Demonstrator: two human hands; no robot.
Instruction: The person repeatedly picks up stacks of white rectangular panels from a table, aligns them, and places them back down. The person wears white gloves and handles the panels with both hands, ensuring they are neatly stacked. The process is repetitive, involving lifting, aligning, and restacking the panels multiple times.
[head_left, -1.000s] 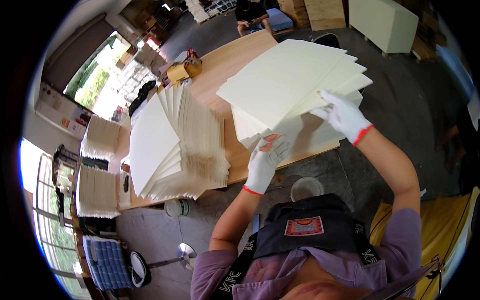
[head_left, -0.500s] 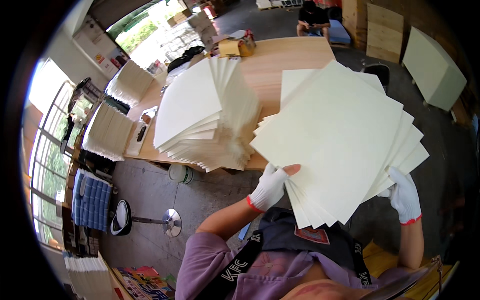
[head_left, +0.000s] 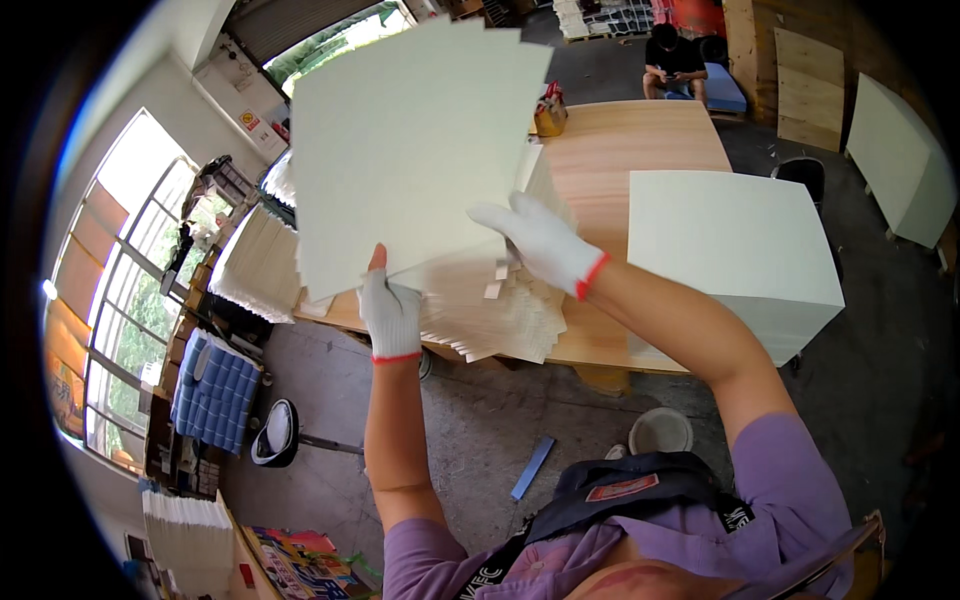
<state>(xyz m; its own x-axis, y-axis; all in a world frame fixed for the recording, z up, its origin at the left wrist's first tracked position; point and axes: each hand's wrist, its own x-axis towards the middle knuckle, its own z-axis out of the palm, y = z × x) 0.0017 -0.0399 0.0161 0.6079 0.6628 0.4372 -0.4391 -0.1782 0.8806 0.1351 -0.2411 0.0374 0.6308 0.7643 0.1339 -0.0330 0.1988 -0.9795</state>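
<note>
A fanned batch of large white sheets (head_left: 410, 150), like paper or thin card, is raised over the left part of the table. My left hand (head_left: 390, 312), in a white glove with a red cuff, is closed on the batch's lower edge, its bare thumb on top. My right hand (head_left: 545, 245), gloved alike, grips the lower right edge; some of its fingers are hidden. Below the batch, partly covered by it, stands a fanned stack of white sheets (head_left: 510, 325). To the right, a squared stack of white sheets (head_left: 735, 235) rests on the table.
The wooden table (head_left: 630, 135) spans the middle. More white stacks (head_left: 255, 265) stand at its left. A stool (head_left: 275, 435), a blue strip (head_left: 533, 468) and a pale bucket (head_left: 661, 432) are on the floor. Another person (head_left: 675, 65) sits at the back.
Both hands have carried the fanned batch from above the right stack leftward, over the left stack. The squared right stack now shows. My right arm reaches across the table.
</note>
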